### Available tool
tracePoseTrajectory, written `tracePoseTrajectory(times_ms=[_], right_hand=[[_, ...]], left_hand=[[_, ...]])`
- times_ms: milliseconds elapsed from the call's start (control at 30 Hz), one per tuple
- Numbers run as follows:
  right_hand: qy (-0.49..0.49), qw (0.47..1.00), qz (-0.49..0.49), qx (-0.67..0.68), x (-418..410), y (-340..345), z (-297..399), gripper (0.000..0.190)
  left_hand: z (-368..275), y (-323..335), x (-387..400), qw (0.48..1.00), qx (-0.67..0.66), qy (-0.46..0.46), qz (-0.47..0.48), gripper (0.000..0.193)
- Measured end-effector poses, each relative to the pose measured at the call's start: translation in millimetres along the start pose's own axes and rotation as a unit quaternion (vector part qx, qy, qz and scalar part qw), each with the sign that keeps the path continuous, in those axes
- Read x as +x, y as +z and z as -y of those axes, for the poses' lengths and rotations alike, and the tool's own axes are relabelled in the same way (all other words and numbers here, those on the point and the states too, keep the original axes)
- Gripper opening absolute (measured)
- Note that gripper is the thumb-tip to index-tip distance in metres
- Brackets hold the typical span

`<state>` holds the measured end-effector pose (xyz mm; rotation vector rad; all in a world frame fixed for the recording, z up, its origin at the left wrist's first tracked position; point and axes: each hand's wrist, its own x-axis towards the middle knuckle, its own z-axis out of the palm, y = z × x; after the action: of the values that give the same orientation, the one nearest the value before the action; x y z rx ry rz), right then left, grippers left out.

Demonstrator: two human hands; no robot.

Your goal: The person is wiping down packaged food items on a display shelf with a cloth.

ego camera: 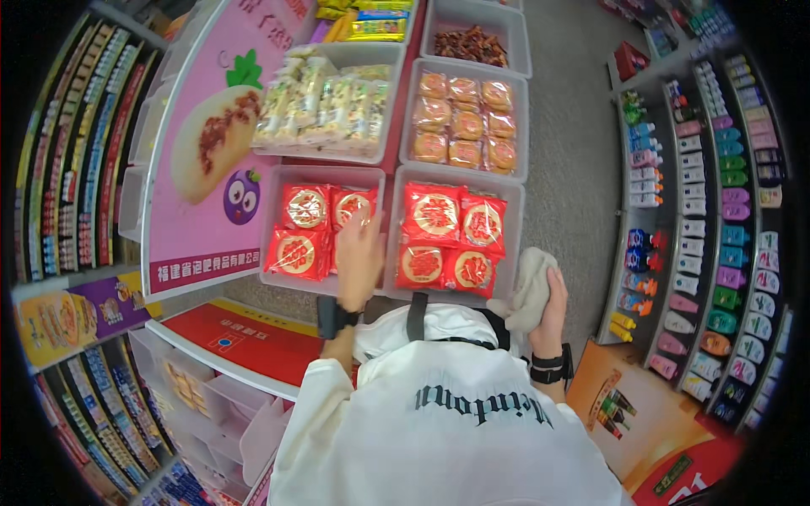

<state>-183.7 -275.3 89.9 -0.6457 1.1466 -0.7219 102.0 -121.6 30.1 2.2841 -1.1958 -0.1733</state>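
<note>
My left hand [361, 256], slightly blurred, is over the right side of a clear plastic bin [374, 180]. Its fingers are at a red-wrapped round pastry [349, 203]; whether they grip it, I cannot tell. Other red packets [296, 253] lie flat in rows beside it, and one is partly covered by the hand. In my right hand [552, 310] is a bunched grey cloth [531, 284], held just off the right corner of a second bin [514, 278]. That bin holds several similar red packets [432, 212].
Farther along stand bins of wrapped round cakes [467, 123], long clear-wrapped snacks [326, 104] and dark red-brown pieces [469, 47]. A pink printed sign [209, 158] slopes along the left. Shelves of bottles [690, 209] line the right, past the grey floor [560, 126]. A cardboard box [626, 405] sits lower right.
</note>
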Motion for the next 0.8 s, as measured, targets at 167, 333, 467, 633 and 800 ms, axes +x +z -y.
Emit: tracePoseTrajectory(times_ms=[167,333,467,633,800], right_hand=[[0.106,0.984,0.035,0.137,-15,25,-1,0.039],[0.104,0.984,0.037,0.142,-26,51,-6,0.041],[0.096,0.982,0.048,0.158,-29,65,-13,0.042],[0.065,0.99,0.008,0.128,-45,74,-23,0.042],[0.034,0.996,-0.004,0.079,-45,60,-51,0.038]], left_hand=[[121,-28,-43,0.969,0.191,-0.15,-0.047,0.067],[144,-45,-49,0.934,0.262,-0.224,0.09,0.09],[145,-41,-47,0.919,0.296,-0.241,0.103,0.098],[145,-43,-63,0.964,0.214,-0.156,0.002,0.092],[104,-84,-54,0.937,-0.267,-0.213,-0.073,0.082]])
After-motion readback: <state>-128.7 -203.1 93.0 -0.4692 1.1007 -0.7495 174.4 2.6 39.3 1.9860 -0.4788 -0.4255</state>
